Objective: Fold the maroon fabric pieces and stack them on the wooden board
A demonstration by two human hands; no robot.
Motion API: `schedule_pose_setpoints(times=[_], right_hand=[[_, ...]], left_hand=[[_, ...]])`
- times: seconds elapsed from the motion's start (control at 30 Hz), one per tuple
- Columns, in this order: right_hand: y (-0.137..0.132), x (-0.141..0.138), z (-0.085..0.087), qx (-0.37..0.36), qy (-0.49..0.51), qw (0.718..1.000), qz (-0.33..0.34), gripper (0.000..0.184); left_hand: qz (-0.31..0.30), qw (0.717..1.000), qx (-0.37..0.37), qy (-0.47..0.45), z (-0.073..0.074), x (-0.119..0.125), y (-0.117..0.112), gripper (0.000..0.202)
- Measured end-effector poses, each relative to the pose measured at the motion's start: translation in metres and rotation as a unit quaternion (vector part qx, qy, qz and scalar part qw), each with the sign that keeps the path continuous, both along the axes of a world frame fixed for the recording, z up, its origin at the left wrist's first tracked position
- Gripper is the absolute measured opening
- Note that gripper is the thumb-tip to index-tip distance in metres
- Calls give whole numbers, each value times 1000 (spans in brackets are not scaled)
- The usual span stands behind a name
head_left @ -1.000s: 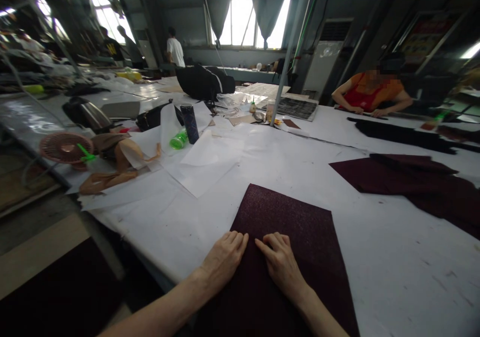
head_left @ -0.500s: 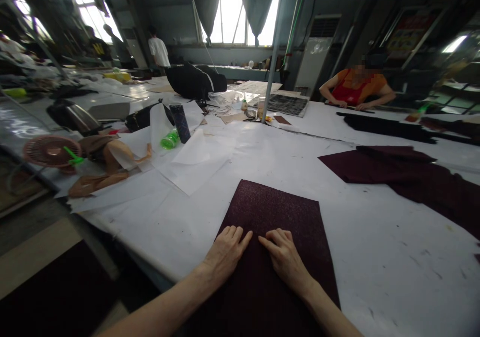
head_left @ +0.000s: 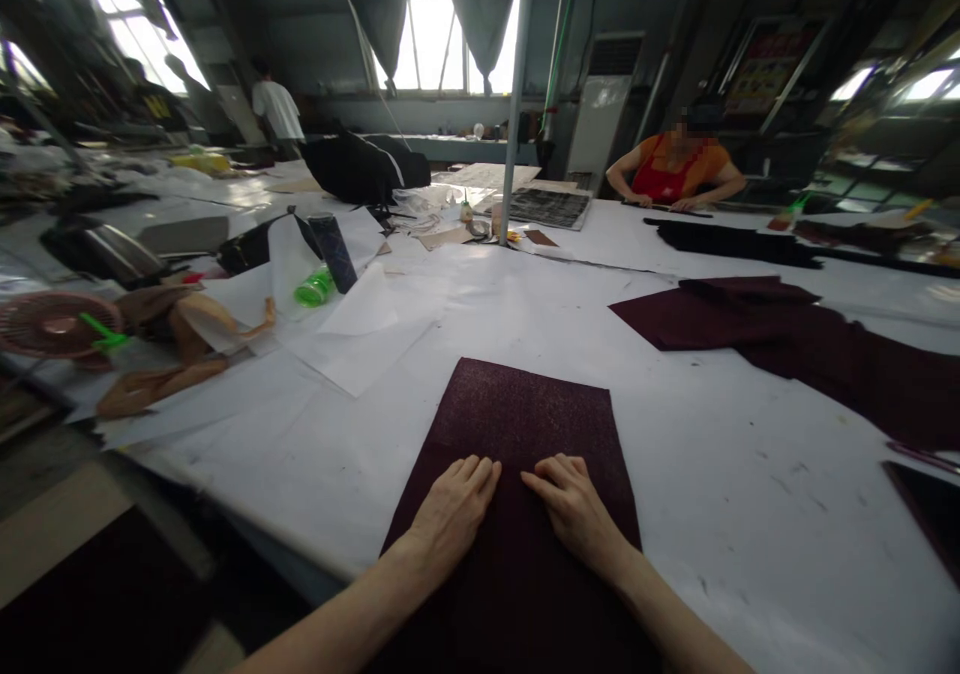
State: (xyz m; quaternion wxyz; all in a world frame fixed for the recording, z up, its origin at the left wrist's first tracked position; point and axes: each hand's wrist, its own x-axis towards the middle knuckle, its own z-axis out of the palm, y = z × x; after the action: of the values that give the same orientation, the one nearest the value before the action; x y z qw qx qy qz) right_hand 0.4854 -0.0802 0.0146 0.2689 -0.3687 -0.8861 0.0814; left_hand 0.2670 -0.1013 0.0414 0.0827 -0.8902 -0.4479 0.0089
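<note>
A dark maroon fabric panel [head_left: 525, 409] lies flat on the white table [head_left: 735, 484] right in front of me, its near end hanging over the table edge. My left hand [head_left: 454, 511] rests palm down on it, fingers stretched out and close together. My right hand [head_left: 574, 506] lies flat beside it, fingers also extended, the two hands nearly touching at the fingertips. Neither hand holds anything.
More maroon fabric pieces [head_left: 787, 339] lie at the right. White paper sheets [head_left: 360, 329], a green bottle [head_left: 315, 287], a dark flask [head_left: 334, 252] and a pink fan [head_left: 52, 324] crowd the left. A metal pole [head_left: 512, 94] rises mid-table. A person in orange [head_left: 671, 169] works at the far side.
The view has swung to the right. The fabric panel now sits squarer to me under both hands, which stay flat on it in nearly the same place.
</note>
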Motion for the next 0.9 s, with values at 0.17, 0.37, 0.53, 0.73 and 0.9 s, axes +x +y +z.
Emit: schedule_pose_setpoints(times=[0.17,0.37,0.53,0.73,0.9], right_hand=[[-2,11,1,-2,-10,1000,0,33],[-5,27,3,1,-22,1000,-1,32],[-11,42,6,-2,-22,1000,-9,37],[-13,64,7,1,-23,1000,3,38],[-14,77,5,2,-23,1000,12,37]], left_hand=[[23,1000,-16,5,0,14,-3,59],[-5,1000,-6,-12,-5,27,-3,54],[6,1000,-13,6,-2,40,-7,60],[-8,1000,0,0,-7,52,-10,56],[4,1000,-11,11,-3,67,-9,56]])
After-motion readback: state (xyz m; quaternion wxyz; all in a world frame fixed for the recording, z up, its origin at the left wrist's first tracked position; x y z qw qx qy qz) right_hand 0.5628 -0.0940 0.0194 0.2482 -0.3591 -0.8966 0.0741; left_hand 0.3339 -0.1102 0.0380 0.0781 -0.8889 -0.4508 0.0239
